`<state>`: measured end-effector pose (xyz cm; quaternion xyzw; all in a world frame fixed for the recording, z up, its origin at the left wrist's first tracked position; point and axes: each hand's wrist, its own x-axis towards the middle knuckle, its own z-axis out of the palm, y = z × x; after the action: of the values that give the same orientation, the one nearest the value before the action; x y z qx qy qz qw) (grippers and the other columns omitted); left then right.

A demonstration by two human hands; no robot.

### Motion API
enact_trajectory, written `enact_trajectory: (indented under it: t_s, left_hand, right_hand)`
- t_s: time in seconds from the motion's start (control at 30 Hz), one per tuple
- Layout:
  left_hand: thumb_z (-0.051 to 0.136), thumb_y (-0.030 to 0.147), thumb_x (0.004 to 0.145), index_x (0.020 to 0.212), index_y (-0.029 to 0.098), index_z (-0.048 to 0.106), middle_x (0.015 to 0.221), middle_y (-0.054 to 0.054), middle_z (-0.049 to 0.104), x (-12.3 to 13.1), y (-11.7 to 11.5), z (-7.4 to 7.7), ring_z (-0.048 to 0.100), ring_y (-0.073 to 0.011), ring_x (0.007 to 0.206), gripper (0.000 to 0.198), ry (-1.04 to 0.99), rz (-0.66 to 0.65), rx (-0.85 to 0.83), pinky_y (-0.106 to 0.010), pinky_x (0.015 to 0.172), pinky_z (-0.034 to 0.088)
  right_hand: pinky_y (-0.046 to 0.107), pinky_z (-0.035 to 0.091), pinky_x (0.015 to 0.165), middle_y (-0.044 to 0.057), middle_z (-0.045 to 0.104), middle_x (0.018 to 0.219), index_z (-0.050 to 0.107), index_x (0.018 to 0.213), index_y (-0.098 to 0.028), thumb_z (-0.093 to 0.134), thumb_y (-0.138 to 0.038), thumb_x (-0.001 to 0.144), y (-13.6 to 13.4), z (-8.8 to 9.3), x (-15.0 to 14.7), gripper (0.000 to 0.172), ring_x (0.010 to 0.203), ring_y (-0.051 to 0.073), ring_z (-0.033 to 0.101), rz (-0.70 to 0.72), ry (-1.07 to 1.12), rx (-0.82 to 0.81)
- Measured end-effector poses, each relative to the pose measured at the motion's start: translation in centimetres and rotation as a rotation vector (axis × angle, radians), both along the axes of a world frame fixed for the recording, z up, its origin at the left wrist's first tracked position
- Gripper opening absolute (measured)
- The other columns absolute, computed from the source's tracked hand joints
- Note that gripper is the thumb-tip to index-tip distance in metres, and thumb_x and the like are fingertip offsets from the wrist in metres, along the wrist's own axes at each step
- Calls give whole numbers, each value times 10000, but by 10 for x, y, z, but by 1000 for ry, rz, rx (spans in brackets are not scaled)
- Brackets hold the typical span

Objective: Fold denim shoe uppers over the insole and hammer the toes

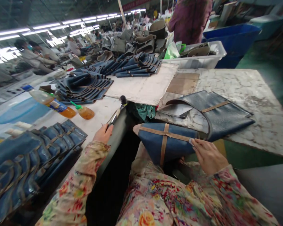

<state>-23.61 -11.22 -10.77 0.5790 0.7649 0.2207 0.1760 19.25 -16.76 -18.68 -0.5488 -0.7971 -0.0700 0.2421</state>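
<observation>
Floral sleeves (77, 185) show a left hand (103, 133) gripping a brush (116, 114), a right hand (208, 156) pinching strapped leather (165, 142) that a slack hold could drop.

White worktable (257, 106), stacked blue leather pieces (81, 89), bottles (41, 96)

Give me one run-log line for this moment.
left hand: holds small brush | right hand: holds folded navy leather piece, tan straps | beside: stacked navy pieces
</observation>
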Motion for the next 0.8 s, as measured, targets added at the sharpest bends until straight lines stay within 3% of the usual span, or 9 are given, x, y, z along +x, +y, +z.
enact_trajectory:
  t_s: [0.17,0.27,0.4,0.57,0.73,0.8]
  left_hand:
    - [366,615,780,866,163,534,505,60,402,79,-54,-18,350,-76,424,490,-426,-302,-300,-191,413,279]
    - [371,606,796,890,147,541,527,51,412,105,-68,-15,361,-72,441,497,-527,-370,-272,-186,419,289]
    - [307,520,863,1007,172,517,581,35,456,111,-72,-10,419,-86,483,431,-445,-400,-132,-195,472,329]
    - [329,428,855,843,188,528,645,2,529,112,-67,-30,525,-135,599,312,-120,-472,-254,-232,576,379]
    - [267,464,879,985,175,515,641,7,534,110,-72,-29,505,-118,557,396,-245,-479,-165,-216,550,372]
    - [271,480,870,998,185,515,632,9,537,106,-76,-30,511,-125,546,404,-199,-457,-180,-218,541,369]
  right_hand:
    - [332,462,871,81,589,1077,576,1148,-176,419,-252,880,-9,-5,-3,320,978,200,533,29,48,-7]
    - [341,462,880,72,591,1082,565,1163,-201,408,-256,885,-10,-5,-3,324,993,199,533,25,75,-46]
    - [338,470,873,69,591,1083,561,1169,-209,409,-264,886,-11,-4,-3,326,991,196,537,18,94,-58]
    - [336,465,883,74,591,1076,566,1159,-192,410,-245,886,-11,-5,-5,319,983,193,537,10,117,-42]
    - [328,468,871,73,591,1084,557,1174,-188,407,-250,890,-12,-4,-4,327,981,190,541,26,102,-36]
    - [336,465,877,72,589,1090,554,1178,-193,395,-251,896,-12,-3,-4,329,989,193,540,16,107,-46]
